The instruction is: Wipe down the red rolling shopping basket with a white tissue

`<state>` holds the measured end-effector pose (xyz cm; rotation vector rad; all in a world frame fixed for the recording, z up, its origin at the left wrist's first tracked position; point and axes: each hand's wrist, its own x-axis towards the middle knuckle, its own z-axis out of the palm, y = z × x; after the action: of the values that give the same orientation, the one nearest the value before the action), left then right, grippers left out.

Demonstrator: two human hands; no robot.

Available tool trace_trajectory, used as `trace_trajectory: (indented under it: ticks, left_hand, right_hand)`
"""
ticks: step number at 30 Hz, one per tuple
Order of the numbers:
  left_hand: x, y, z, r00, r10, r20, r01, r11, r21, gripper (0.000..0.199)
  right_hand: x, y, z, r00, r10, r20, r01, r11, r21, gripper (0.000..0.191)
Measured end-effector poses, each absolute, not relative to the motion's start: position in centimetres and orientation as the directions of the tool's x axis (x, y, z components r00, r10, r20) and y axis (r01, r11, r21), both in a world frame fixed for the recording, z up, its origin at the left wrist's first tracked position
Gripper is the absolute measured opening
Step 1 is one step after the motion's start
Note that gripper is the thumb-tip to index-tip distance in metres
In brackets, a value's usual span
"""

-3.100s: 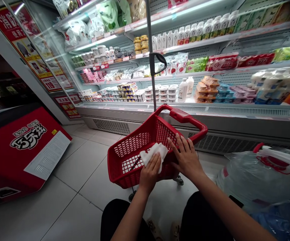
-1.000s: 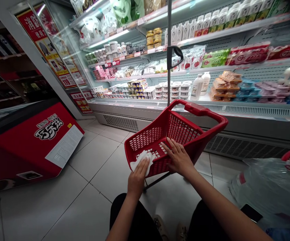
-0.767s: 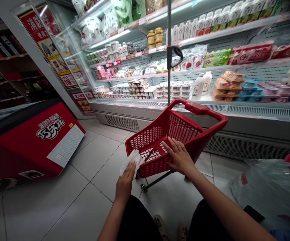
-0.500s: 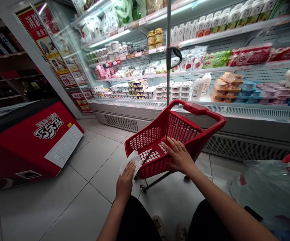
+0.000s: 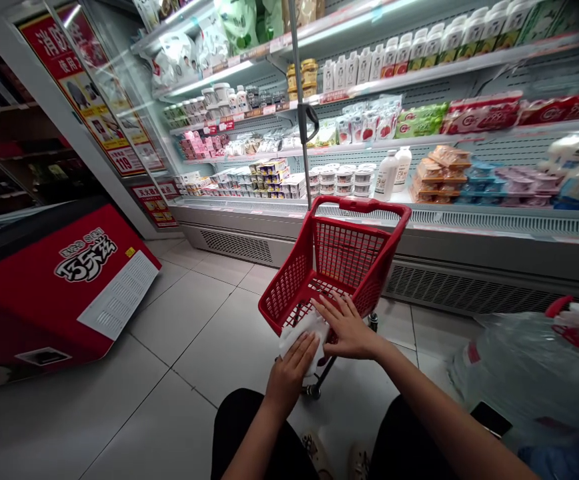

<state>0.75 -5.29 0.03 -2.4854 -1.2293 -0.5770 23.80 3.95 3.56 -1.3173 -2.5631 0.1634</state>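
Far left, lower half of the frame: red chest freezer, white lettering on its slanted side, white vent panel beside the lettering. Upper left: red and white poster on the glass end panel of the chilled display.

Bottom, from left edge to centre: pale tiled floor.

Centre of the frame: red shopping basket on a wheeled frame, open mesh walls, handle bar at the top rear edge. One castor visible under the near corner. Thin metal pole rising behind the basket, black handle loop part-way up.

Lower centre: left hand, fingers curled narrow onto a white cloth, pressing it against the near rim of the basket. Cloth position: at the near lower corner of the basket, touching the red mesh, partly covered by both hands.

Just right of it: right hand, palm down, fingers spread wide and flat on the basket's near edge, fingertips overlapping the cloth. Nothing gripped by this hand.

Upper centre to upper right: refrigerated shelves stocked with white bottles, tubs and coloured packs. Grey vent grille along the base.

Lower right: clear plastic bag with red parts showing at its top, resting on the floor, well apart from the basket.
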Motion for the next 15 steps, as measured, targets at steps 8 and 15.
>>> trace_trajectory:
  ticks: [8,15]
  left_hand:
    - [-3.8,-0.5,1.2,0.498,0.741,0.449,0.844,-0.533,-0.058,0.077]
    - [0.1,-2.6,0.0,0.363,0.79,0.494,0.913,-0.407,-0.018,0.079]
  right_hand:
    - [23.1,3.8,2.4,-0.356,0.879,0.317,0.874,0.433,-0.219,0.064]
    - [22.3,4.2,1.4,-0.352,0.803,0.481,0.883,0.455,-0.113,0.071]
